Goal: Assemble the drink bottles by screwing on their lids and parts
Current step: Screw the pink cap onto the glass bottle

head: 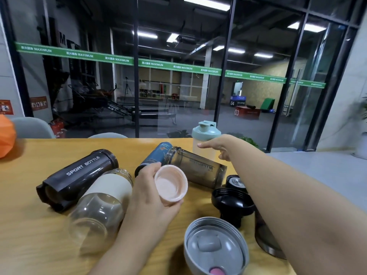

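Left hand point(148, 192) grips the round pink plastic cup-lid point(170, 185) at table centre, right hand point(216, 148) open-fingered reaching 1 o'clock for the upright mint-lidded translucent shaker bottle point(205, 142); a clumsy touch probably tips it.

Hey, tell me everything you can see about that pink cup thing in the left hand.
The pink cup is a small, round, shallow piece of matte pale-pink plastic, with a thick rim and an empty, lighter inside. It is tilted so its open mouth faces the camera. The left hand holds it above the wooden table, fingers curled round its side. It sits in front of the smoky grey bottle lying on its side; contact between them cannot be told.
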